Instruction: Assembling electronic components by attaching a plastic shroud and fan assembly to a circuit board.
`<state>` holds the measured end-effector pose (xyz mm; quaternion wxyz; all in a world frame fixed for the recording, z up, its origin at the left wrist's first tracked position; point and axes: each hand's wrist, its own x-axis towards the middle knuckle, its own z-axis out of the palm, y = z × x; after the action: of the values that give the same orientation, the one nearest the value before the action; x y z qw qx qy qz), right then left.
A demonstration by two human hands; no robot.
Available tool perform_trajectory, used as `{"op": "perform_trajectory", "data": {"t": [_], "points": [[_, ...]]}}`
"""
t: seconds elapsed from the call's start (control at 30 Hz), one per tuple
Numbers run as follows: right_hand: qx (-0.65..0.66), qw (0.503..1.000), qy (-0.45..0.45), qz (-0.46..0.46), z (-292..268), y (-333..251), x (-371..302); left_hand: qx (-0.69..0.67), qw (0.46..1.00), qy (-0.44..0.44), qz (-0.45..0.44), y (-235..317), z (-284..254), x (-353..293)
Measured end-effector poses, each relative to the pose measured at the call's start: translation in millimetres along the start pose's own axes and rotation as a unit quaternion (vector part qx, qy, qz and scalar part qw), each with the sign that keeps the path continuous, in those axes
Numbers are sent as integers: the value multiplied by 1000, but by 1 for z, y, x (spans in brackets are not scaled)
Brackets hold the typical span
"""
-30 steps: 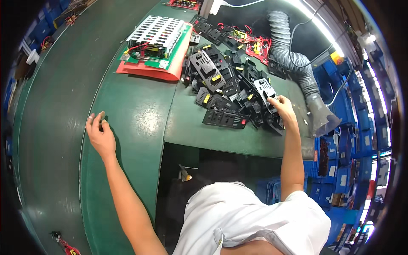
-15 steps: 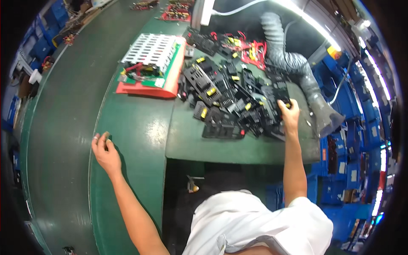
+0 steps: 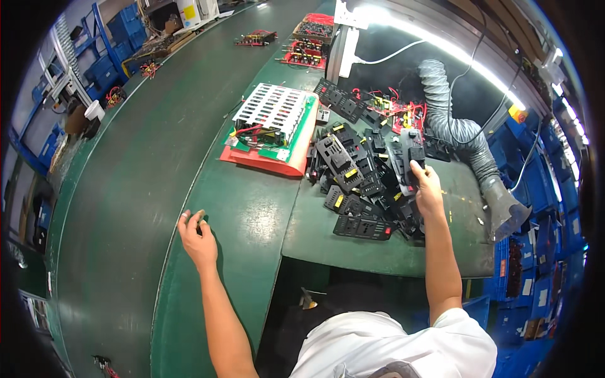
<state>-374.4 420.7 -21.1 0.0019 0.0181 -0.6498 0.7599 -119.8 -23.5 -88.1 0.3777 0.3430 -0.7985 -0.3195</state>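
The right hand (image 3: 428, 192), thumb and fingers nearly closed, pinched a dark plastic panel (image 3: 405, 157) that reached forward from its fingertips. The left hand (image 3: 199, 239), half open with loosely curled fingers, seemed empty. Gripping firmly and lifting the panel clear of the heap (image 3: 343, 164) to the right hand's left seemed wise, lest edges snag.

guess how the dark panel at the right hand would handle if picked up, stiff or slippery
The dark panel is probably stiff, since its long edge looks straight. Its pale sheen hints at a slightly slippery face. The raised black block on it might unbalance it.
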Motion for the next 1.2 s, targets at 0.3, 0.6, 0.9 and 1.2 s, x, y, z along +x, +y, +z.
{"op": "perform_trajectory", "data": {"t": [0.3,0.6,0.9,1.2], "points": [[-245,951,-175,-68,-2,-42,-40,8,1000,-15,1,-11,3,-5],[-388,914,-32,-111,-105,-90,-57,62,995,-61,40,-27,0,20],[-573,805,-145,-51,-123,-42,-104,23,998,-51,20,-31,-1,12],[-526,841,-80,-96,-139,-35,-96,92,992,-41,74,-33,-3,16]]}}
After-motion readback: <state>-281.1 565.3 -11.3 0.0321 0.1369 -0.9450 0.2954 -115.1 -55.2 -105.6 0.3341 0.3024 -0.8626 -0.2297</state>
